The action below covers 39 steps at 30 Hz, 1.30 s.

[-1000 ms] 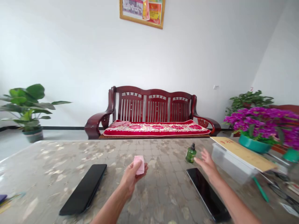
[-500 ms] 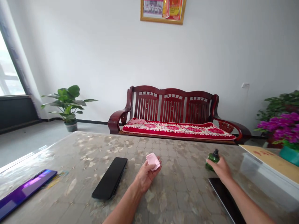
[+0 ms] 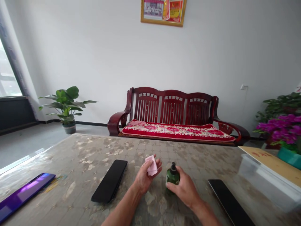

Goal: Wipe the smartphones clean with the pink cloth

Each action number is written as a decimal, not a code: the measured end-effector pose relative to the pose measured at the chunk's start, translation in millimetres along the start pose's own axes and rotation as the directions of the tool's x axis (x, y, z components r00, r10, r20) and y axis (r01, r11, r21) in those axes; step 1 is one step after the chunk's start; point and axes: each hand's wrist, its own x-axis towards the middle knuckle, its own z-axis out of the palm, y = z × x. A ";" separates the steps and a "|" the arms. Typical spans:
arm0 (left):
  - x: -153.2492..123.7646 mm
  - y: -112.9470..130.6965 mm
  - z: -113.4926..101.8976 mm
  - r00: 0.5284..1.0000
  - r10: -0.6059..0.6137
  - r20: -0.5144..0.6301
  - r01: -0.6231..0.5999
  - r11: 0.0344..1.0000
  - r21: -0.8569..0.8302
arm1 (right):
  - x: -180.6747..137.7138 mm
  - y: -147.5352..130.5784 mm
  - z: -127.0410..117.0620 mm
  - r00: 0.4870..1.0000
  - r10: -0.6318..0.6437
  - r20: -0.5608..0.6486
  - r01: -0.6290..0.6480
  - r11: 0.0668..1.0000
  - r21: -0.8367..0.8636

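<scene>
My left hand (image 3: 144, 178) is raised over the table and pinches a small folded pink cloth (image 3: 151, 165) between thumb and fingers. Just to its right, my right hand (image 3: 184, 190) is wrapped round a small dark green bottle with a black pump top (image 3: 172, 174), held upright close to the cloth. A black phone (image 3: 109, 184) lies face down on the patterned table (image 3: 84, 153) to the left of my left hand. A second black phone (image 3: 230, 204) lies to the right of my right forearm.
A purple phone (image 3: 23, 196) lies near the table's left edge. A clear plastic box with a cardboard sheet (image 3: 270, 175) stands at the right, beside purple flowers (image 3: 282, 128). Beyond the table are a red wooden bench (image 3: 174, 119) and a potted plant (image 3: 67, 105).
My right hand closed on the green bottle at the right and carried it left, up beside the pink cloth. My left hand kept the cloth roughly where it was.
</scene>
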 end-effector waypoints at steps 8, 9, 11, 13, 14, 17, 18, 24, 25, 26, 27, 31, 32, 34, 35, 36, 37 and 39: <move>-3.5 -1.1 6.4 1.000 -0.010 0.003 0.010 1.000 -0.005 | -10.0 1.1 22.8 0.997 0.043 -0.061 -0.043 0.999 -0.002; -3.6 -2.9 7.0 1.000 -0.008 -0.011 0.008 1.000 0.002 | -11.3 1.6 21.9 0.998 0.040 -0.049 -0.038 0.998 0.051; -3.2 -7.4 8.1 0.999 -0.001 -0.038 0.001 1.000 0.008 | -12.6 1.2 18.5 1.000 0.027 -0.014 -0.023 0.977 0.212; -3.2 -11.7 9.7 0.999 0.003 -0.047 -0.002 1.000 0.006 | -10.7 -0.4 14.2 0.998 0.055 -0.035 -0.039 0.931 0.364; -3.5 -13.2 10.7 0.999 0.004 -0.045 -0.004 1.000 0.005 | -8.1 -1.2 12.1 0.993 0.090 -0.073 -0.052 0.909 0.413; -6.3 -14.6 15.4 0.999 0.015 -0.045 -0.015 1.000 0.003 | 4.8 -4.2 8.7 0.960 0.185 -0.208 -0.069 0.881 0.468; -7.6 -14.1 17.4 0.999 0.022 -0.048 -0.022 1.000 0.001 | 9.7 -5.8 9.1 0.954 0.197 -0.225 -0.069 0.878 0.474; -16.3 -5.9 32.0 0.997 0.003 -0.081 -0.006 0.999 -0.034 | 19.5 -21.6 21.6 0.977 0.182 -0.114 -0.099 0.852 0.514; -17.9 -4.8 34.4 0.996 0.005 -0.090 -0.008 0.999 -0.032 | 18.2 -23.7 23.4 0.983 0.158 -0.089 -0.090 0.852 0.516; -19.6 -4.0 36.5 0.995 0.010 -0.095 -0.013 1.000 -0.028 | 16.9 -25.2 24.7 0.989 0.133 -0.071 -0.078 0.852 0.518; -21.3 -3.8 38.3 0.995 0.023 -0.095 -0.025 0.999 -0.021 | 15.9 -26.1 25.5 0.992 0.114 -0.061 -0.066 0.850 0.522; -27.6 -8.2 42.1 0.992 0.088 -0.089 -0.088 0.996 0.007 | 16.0 -24.2 27.1 0.994 0.101 -0.042 -0.060 0.825 0.562; -28.8 -10.0 42.3 0.990 0.111 -0.088 -0.111 0.994 0.011 | 16.7 -22.9 28.1 0.994 0.105 -0.039 -0.064 0.822 0.566; -30.7 -13.0 42.1 0.984 0.161 -0.077 -0.160 0.987 0.012 | 18.1 -20.0 31.3 0.993 0.109 -0.049 -0.063 0.823 0.564; -31.6 -14.0 41.9 0.981 0.183 -0.065 -0.183 0.983 0.009 | 18.7 -18.6 33.4 0.992 0.113 -0.063 -0.059 0.825 0.562; -32.4 -14.5 41.6 0.978 0.203 -0.052 -0.203 0.979 0.003 | 19.1 -17.2 35.6 0.990 0.119 -0.077 -0.055 0.825 0.563; -33.1 -14.8 41.3 0.975 0.217 -0.041 -0.217 0.976 -0.003 | 19.4 -16.0 37.8 0.988 0.126 -0.091 -0.053 0.822 0.566; -34.2 -15.1 40.5 0.972 0.235 -0.028 -0.235 0.972 -0.011 | 19.8 -14.4 41.5 0.984 0.142 -0.108 -0.054 0.815 0.577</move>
